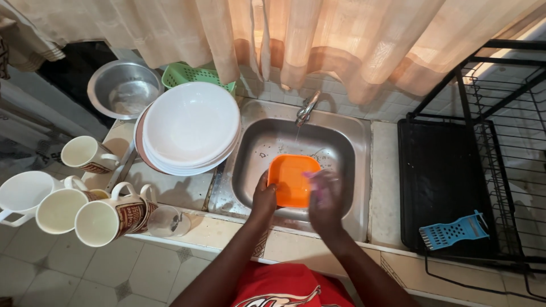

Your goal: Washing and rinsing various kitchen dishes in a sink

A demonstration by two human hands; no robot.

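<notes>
Orange plastic fills the middle of my view: a square plate (pixel 290 179) held over the steel sink (pixel 355 170), under a thin stream from the tap (pixel 306 108). My left hand (pixel 264 199) grips the plate's left edge, fingers behind it, thumb in front. My right hand (pixel 325 196) rests on its right side, closed around something pinkish that I cannot make out because the hand is blurred. The sink holds only water drops and the plate. Left of it sits a stack of white bowls (pixel 190 128), the top one empty; how many lie beneath I cannot tell. Behind them are a steel bowl (pixel 125 88), wet inside, and a green basket (pixel 190 74), mostly hidden by bowls and curtain (pixel 318 40). Five mugs (pixel 99 219) stand at the counter's left end, all empty. On the right, a black rack (pixel 443 182), cut off by the frame, holds a blue grater (pixel 452 230).
</notes>
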